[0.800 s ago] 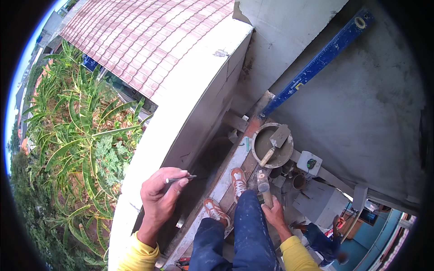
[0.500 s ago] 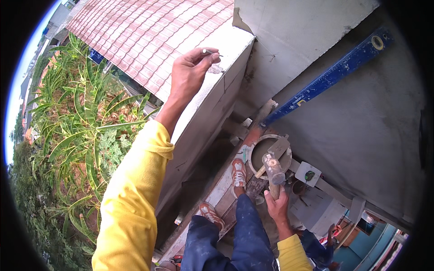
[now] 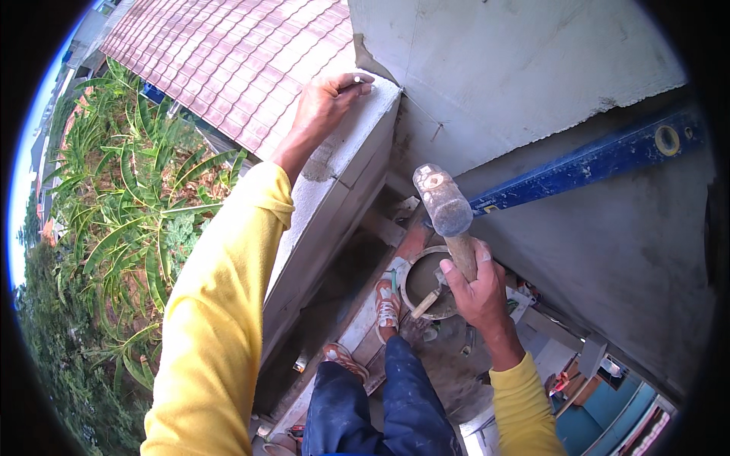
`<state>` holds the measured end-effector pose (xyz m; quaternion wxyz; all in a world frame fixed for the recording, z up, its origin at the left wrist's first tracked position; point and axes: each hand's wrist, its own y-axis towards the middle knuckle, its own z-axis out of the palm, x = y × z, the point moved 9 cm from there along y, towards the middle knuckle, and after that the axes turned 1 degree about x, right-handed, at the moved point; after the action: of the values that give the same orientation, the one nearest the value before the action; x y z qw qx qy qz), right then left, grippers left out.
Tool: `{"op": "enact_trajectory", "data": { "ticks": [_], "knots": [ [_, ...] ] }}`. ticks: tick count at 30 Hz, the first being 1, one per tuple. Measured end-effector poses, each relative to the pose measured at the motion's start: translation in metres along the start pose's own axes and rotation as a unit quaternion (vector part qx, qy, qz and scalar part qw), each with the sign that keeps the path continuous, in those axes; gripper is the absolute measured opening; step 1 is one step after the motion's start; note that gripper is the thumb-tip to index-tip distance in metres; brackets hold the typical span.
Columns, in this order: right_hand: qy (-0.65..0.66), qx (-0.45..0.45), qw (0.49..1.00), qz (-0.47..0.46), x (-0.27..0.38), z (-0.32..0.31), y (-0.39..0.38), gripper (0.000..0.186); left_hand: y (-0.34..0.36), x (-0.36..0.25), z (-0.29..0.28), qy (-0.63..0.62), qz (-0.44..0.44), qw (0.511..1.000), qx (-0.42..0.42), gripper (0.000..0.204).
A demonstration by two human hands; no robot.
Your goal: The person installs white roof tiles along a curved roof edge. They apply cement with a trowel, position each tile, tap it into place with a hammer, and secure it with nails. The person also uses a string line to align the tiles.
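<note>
My left hand (image 3: 328, 100) is closed in a pinch on a small nail (image 3: 357, 79), of which mainly the pale head shows. It rests low over the top of a white-topped wall (image 3: 334, 152), close to the corner against a grey plastered wall (image 3: 502, 68). My right hand (image 3: 477, 287) grips the wooden handle of a mallet (image 3: 443, 199). The mallet's thick, worn head is raised, below and to the right of my left hand and apart from the nail.
A blue spirit level (image 3: 585, 163) leans along the grey wall on the right. Beside my shoe (image 3: 387, 304) is a round bucket (image 3: 408, 285) of grey mortar with a trowel (image 3: 427, 304) on it. I stand on narrow planks (image 3: 346, 334). A tiled roof (image 3: 228, 68) and plants (image 3: 137, 205) lie left.
My right hand has lifted the mallet up and closer to the wall's top. My left hand has lowered the nail toward the wall's top near the corner. The view has shifted slightly.
</note>
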<state>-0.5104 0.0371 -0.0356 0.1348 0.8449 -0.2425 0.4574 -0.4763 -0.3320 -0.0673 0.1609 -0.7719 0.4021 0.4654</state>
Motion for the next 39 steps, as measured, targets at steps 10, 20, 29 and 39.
{"op": "enact_trajectory", "data": {
  "ticks": [10,20,29,39],
  "knots": [
    [-0.107,-0.004,0.983,-0.149,0.049,0.018,0.095,0.056,0.0,-0.01,0.003,0.079,0.123,0.988,0.055,0.034],
    [-0.2,0.021,0.969,-0.146,0.058,0.039,0.146,0.053,0.003,-0.013,-0.008,-0.008,0.151,0.985,0.086,0.032],
    [-0.217,0.036,0.961,-0.171,0.057,0.035,0.152,0.049,0.009,-0.01,-0.007,-0.019,0.139,0.984,0.111,0.034],
    [-0.221,0.032,0.956,-0.189,0.053,0.035,0.156,0.046,0.012,-0.007,-0.005,-0.021,0.123,0.985,0.122,0.03]
  ]
}}
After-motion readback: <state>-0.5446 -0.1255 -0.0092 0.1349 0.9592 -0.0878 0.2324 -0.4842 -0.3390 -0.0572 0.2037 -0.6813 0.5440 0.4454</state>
